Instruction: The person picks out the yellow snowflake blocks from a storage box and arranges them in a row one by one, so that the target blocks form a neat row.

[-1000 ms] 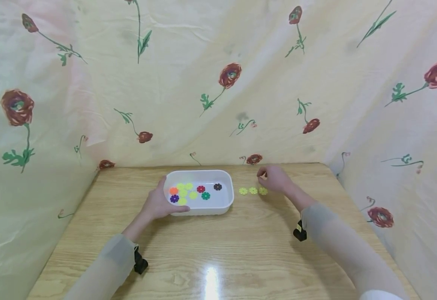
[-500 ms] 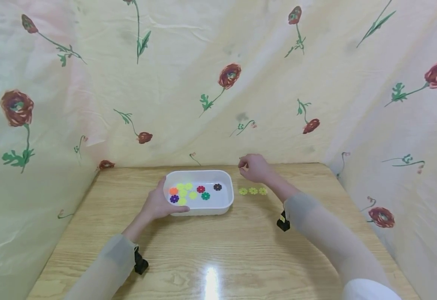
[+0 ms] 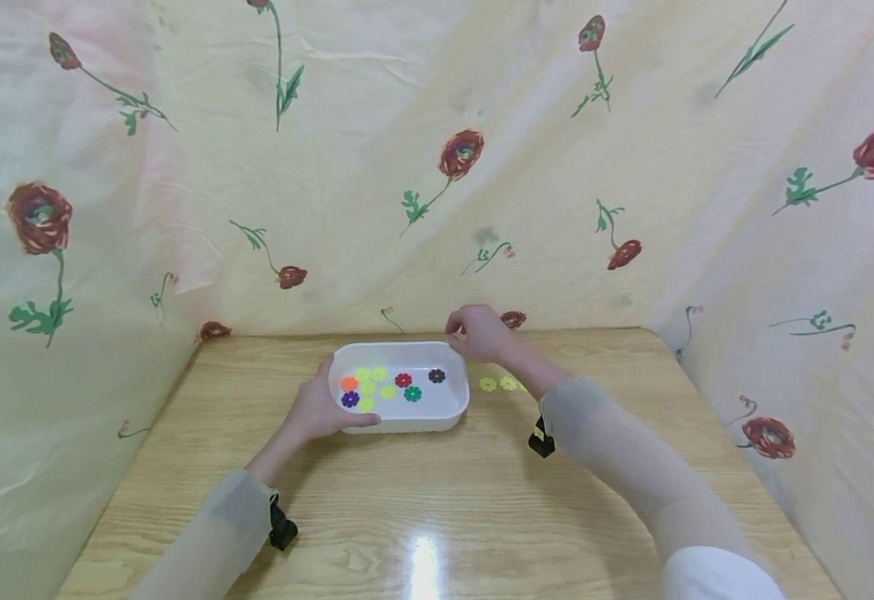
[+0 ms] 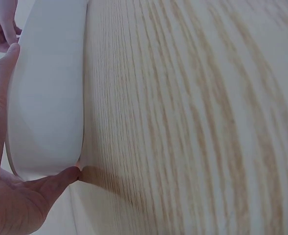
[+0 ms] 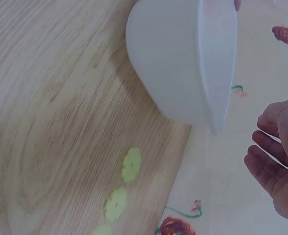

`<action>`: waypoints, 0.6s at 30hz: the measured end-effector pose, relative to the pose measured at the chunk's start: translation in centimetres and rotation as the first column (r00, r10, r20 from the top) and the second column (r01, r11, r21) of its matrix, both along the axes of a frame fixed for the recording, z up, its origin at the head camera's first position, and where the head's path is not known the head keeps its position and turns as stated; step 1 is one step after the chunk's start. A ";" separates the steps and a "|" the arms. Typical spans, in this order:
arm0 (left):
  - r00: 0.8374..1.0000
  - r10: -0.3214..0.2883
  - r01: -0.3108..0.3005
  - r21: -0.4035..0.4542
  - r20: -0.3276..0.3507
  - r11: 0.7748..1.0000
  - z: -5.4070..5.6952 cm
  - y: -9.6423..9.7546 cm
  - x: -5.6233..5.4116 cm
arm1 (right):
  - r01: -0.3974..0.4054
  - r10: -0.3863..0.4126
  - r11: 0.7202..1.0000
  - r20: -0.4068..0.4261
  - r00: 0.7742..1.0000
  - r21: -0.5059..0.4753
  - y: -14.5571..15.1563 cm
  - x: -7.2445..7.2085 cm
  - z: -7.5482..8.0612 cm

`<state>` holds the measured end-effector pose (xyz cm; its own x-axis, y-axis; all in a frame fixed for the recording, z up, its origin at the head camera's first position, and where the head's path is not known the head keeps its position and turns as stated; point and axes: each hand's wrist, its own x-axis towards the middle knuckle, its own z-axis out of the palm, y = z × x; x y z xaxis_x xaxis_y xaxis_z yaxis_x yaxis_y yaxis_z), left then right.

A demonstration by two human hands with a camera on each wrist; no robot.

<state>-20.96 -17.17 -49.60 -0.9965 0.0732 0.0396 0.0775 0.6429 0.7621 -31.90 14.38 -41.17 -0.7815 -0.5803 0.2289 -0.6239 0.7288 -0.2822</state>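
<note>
My left hand (image 3: 315, 407) grips the left end of a white plastic tub (image 3: 414, 425), thumb along the front wall and fingers around the side. Flower-shaped plastic discs lie inside: several yellow discs (image 3: 380, 375), an orange disc (image 3: 350, 384), a purple disc (image 3: 350, 399), a red disc (image 3: 403, 380), a green disc (image 3: 412, 393) and a black disc (image 3: 437, 376). Over the tub's back right corner hovers my right hand (image 3: 479, 333). In the right wrist view its fingers (image 5: 268, 169) bend loosely, with nothing seen between them and the thumb.
To the right of the tub, yellow discs (image 3: 487, 384) lie in a row on the wooden table (image 3: 407, 500), partly covered by the right forearm. A flowered cloth (image 3: 362, 208) hangs behind the table and along both sides.
My right hand has moved left from above the row of yellow discs to the tub's back right corner. The left hand and the tub stay in place.
</note>
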 end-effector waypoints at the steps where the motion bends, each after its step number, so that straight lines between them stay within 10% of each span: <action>1: 1.000 0.002 -0.002 -0.001 0.001 1.000 0.0 0.0 0.0 | 0.000 0.000 1.000 0.002 1.000 0.006 -0.3 0.0 0.0; 18: 1.000 0.010 -0.010 -0.007 0.016 1.000 -0.3 -0.1 -0.1 | -0.063 0.059 0.997 0.102 0.993 0.039 -4.9 1.1 -1.2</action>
<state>-21.07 -17.30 -49.90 -0.9977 0.0637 0.0228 0.0588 0.6492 0.7584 -30.76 9.49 -42.41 -0.7623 -0.6349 0.1253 -0.6373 0.7028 -0.3161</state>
